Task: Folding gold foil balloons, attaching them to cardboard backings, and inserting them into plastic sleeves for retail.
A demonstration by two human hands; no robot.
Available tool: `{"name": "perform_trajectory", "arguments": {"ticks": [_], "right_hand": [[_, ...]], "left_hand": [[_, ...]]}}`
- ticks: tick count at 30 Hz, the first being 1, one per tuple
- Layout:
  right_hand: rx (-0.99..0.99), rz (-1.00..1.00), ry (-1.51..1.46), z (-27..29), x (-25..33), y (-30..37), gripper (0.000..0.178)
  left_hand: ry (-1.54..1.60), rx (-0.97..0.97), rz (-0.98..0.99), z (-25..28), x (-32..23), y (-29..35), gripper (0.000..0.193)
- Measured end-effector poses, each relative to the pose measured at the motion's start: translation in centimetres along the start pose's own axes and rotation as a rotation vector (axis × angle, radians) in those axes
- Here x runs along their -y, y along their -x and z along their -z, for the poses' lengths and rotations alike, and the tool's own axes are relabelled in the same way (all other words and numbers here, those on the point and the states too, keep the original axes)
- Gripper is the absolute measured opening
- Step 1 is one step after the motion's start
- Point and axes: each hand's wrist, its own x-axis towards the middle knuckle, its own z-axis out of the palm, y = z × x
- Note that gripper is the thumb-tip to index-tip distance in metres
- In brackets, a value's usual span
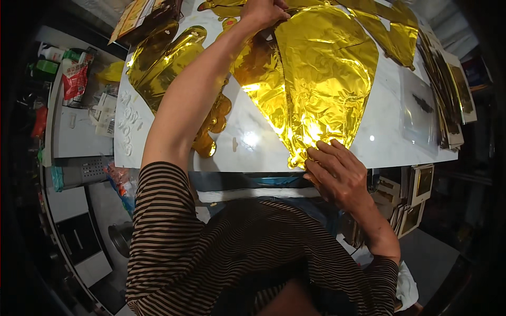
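Observation:
A flat, crinkled gold foil balloon lies on the white marbled table, its wide end far and its narrow end at the near edge. My left hand reaches across to the far side, fingers closed at the balloon's upper left edge; part of this hand is cut off by the frame. Over the narrow end, my right hand rests with its fingers stretched and slightly apart on the foil. Its thumb is mostly hidden below the fingers. A darker fold of gold foil runs along the balloon's left side.
More flat gold foil pieces lie to the left, partly behind my left forearm. Another gold foil shape is at the far right. Clear plastic sleeves and stacked cards line the right edge. A red packet sits on a left-hand shelf.

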Motion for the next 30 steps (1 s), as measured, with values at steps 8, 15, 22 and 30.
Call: {"name": "perform_trajectory", "arguments": {"ticks": [8, 15, 22, 30], "right_hand": [[-0.001, 0.005, -0.022, 0.0, 0.4, -0.3, 0.030], [-0.006, -0.019, -0.021, 0.1, 0.1, -0.1, 0.030], [0.007, 0.007, -0.025, 0.1, -0.2, -0.3, 0.033], [0.030, -0.103, -0.171, 3.9, -2.0, -3.3, 0.044]], "left_hand": [[-0.087, -0.229, -0.441, 0.4, 2.8, 1.6, 0.030], [-0.303, 0.094, -0.463, 1.9, -0.4, 8.5, 0.052], [-0.472, 0.187, -0.610, 0.4, 2.0, 11.8, 0.065], [-0.514, 0.176, -0.591, 0.4, 2.6, 12.1, 0.068]]}}
